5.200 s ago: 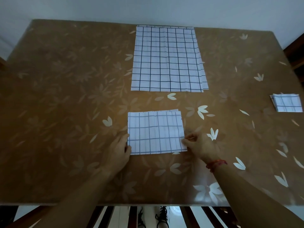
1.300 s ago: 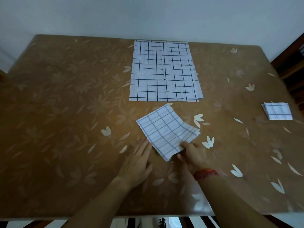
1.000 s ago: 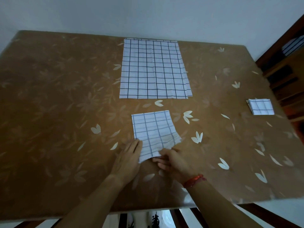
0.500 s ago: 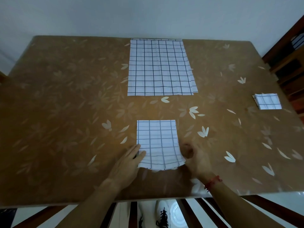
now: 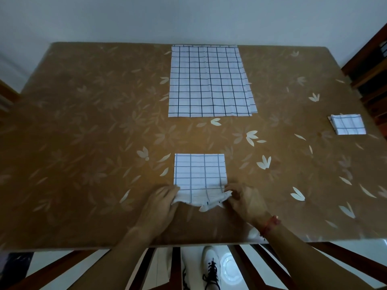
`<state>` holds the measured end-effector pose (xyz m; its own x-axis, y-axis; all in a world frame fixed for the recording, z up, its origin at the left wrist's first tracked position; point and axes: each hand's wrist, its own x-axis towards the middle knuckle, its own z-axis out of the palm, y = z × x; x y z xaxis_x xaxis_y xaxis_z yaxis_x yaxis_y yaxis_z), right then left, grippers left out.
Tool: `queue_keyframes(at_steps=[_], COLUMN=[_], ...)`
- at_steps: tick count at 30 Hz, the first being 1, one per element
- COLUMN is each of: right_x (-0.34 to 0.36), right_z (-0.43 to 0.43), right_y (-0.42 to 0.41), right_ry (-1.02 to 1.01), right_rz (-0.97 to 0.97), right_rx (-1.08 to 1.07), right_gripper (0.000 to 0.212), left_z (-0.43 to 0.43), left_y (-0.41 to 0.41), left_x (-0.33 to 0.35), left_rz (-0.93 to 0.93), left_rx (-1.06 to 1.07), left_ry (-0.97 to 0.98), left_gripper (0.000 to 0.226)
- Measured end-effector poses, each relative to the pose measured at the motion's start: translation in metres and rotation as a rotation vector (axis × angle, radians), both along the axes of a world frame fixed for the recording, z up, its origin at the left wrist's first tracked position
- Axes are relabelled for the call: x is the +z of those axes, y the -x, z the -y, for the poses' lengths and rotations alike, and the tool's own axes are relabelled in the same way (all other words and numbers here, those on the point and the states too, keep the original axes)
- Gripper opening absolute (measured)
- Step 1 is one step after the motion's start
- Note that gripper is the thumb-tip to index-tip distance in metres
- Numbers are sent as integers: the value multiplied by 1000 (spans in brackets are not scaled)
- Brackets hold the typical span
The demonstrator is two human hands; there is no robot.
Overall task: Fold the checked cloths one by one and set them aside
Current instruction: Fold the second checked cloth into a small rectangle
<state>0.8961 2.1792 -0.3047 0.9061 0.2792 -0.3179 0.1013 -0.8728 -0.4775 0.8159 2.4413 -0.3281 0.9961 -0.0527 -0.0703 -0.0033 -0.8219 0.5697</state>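
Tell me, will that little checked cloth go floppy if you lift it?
Probably floppy: the checked cloth sags and crumples along its near edge between the left hand and right hand. Likely light, since a pinch at each corner lifts it. It may slide easily on the glossy table.

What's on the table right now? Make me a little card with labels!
Table: brown table with a leaf pattern
Being folded: half-folded cloth near the front edge, its near edge lifted and crumpled
Hands: left hand holds the near left corner; right hand pinches the near right corner
Waiting: flat stack of checked cloths at the far side
Done: folded pile by the right edge
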Motion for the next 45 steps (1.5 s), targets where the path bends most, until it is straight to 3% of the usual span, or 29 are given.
queue_keyframes(at_steps=[6,10,16,19,26,31,37,41,45], right_x=[2,-5,-22,-30,-31,-17,-15,-43,-60], right_z=[-2,-6,-14,-18,-22,-27,-74,-107,-108], right_y=[-8,-24,-44,-50,-56,-54,-51,-50,-52], right_ry=[-108,-147,-175,-161,-127,-70,-19,97,204], right_rz=[-16,-22,-29,-19,-7,48,448,443,382], right_rx=[-49,-112,-187,-216,-213,-242,240,523,573], right_gripper=[15,19,3,4,17,36,45,60,71], left_z=[3,5,3,1,-4,-9,-23,-28,-32], left_y=[-14,-27,-49,-55,-61,-61,-72,-78,-80], left_x=[-1,-3,-11,-13,-25,-20,-22,-30,-34], left_rz=[-2,33,-36,-12,26,79,65,52,45], left_rx=[130,257,322,290,164,88,-213,-291,-327], left_ry=[74,77,99,18,-243,-288,-459,-517,-543], left_gripper=[35,8,28,32,45,48,56,57,60])
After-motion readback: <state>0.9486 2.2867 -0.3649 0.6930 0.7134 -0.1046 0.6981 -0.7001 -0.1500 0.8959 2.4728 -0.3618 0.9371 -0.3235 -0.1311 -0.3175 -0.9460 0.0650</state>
